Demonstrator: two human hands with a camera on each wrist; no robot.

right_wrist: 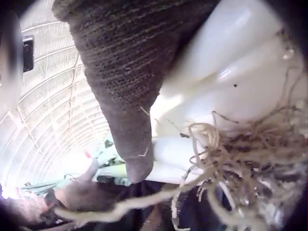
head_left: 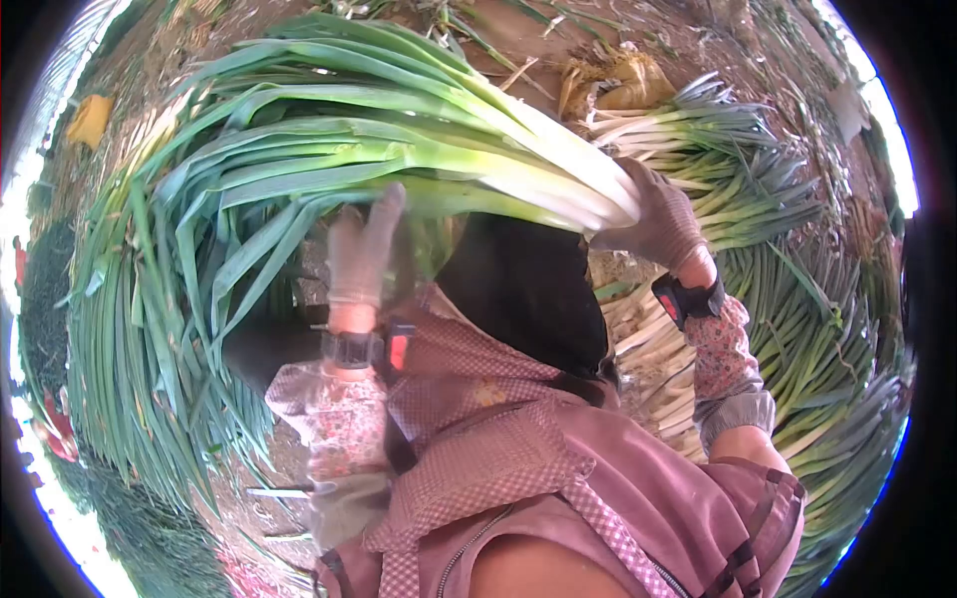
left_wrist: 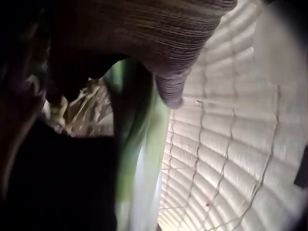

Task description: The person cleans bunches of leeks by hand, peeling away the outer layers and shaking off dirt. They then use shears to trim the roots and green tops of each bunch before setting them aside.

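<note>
A large bundle of leeks (head_left: 399, 140) spans the head view, its green leaves fanning left and its white ends at the right. My gloved right hand (head_left: 653, 214) grips the white root ends. Tangled roots (right_wrist: 231, 163) hang beside the gloved thumb in the right wrist view. My gloved left hand (head_left: 361, 249) holds the bundle from below at the green part, one digit upright against the leaves. In the left wrist view, green and white stalks (left_wrist: 144, 159) pass between its thumb and fingers.
More leeks (head_left: 738, 149) lie in piles on the ground at the right, white ends inward. A yellow object (head_left: 90, 122) lies at the far left. Soil and loose scraps (head_left: 518, 40) cover the ground. A ribbed translucent roof (left_wrist: 221, 144) arches overhead.
</note>
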